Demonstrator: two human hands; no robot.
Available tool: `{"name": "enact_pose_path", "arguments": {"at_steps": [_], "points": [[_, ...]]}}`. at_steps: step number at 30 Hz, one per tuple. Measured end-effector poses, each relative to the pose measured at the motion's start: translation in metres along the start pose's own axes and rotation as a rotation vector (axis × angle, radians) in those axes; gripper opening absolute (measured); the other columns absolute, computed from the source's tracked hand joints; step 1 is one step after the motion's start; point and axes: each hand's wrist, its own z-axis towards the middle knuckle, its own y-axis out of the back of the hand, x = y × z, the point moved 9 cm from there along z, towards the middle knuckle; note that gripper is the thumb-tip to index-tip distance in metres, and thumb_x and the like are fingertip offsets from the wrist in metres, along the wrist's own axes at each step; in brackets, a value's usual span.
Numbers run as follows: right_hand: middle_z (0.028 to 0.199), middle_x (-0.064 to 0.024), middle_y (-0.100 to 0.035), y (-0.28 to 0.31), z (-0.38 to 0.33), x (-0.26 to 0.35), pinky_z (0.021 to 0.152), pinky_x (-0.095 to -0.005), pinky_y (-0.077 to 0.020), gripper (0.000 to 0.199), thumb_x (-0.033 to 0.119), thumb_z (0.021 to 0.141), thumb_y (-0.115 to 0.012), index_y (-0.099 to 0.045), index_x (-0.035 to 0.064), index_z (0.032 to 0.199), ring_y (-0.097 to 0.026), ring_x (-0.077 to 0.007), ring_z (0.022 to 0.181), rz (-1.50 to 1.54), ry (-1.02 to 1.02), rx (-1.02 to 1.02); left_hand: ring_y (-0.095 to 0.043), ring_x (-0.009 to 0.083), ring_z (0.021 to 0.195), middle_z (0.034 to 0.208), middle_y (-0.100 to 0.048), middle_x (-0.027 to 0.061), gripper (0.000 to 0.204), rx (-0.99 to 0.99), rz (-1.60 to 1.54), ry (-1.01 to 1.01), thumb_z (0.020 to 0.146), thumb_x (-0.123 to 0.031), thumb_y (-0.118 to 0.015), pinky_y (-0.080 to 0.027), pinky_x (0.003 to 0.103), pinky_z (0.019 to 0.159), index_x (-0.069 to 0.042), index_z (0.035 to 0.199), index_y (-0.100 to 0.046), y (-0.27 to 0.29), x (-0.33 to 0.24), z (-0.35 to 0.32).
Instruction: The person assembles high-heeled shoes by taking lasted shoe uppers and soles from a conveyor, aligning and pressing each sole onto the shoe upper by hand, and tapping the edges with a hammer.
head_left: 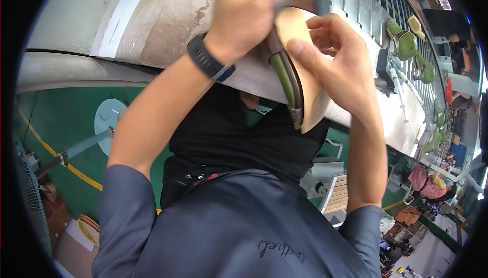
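Head view. Your left hand (244,11), dark band at the wrist, is closed over the top of an olive-green shoe (290,77) with a tan sole, pinching it together with a grey tool (302,2). Your right hand (338,59) cups the sole side, thumb pressed flat on it, fingers wrapped behind. Shoe: held in the air above the near edge of the grey bench (168,18). More green shoes (406,44) stand along the bench's far right edge.

Both hands — left hand (244,13), right hand (338,67) — grip a tan-soled green shoe (295,69) above the workbench (168,23).
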Motion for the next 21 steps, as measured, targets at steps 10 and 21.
{"name": "enact_pose_path", "arguments": {"at_steps": [10, 21], "points": [[0.141, -0.0102, -0.065, -0.007, -0.035, 0.034, 0.113, -0.0463, -0.0439, 0.064, 0.032, 0.072, -0.09, -0.07, 0.009, 0.129, -0.053, -0.036, 0.138, -0.618, 0.559, 0.039, -0.06, 0.0263, 0.115, 0.126, -0.061, 0.018, 0.045, 0.279, 0.532, -0.242, 0.082, -0.024, -0.092, -0.048, 0.038, 0.1, -0.004, 0.106, -0.059, 0.024, -0.043, -0.129], [0.134, -0.0147, -0.063, -0.005, -0.036, 0.026, 0.108, -0.0619, -0.0391, 0.028, 0.017, 0.075, -0.089, -0.065, 0.0101, 0.088, -0.053, -0.0418, 0.134, -0.459, 0.544, 0.141, -0.051, 0.0213, 0.129, 0.155, -0.052, 0.0154, 0.037, 0.428, 0.297, 0.346, 0.082, -0.016, -0.088, -0.04, 0.036, 0.11, -0.009, 0.097, -0.054, -0.004, -0.016, -0.08]]}}
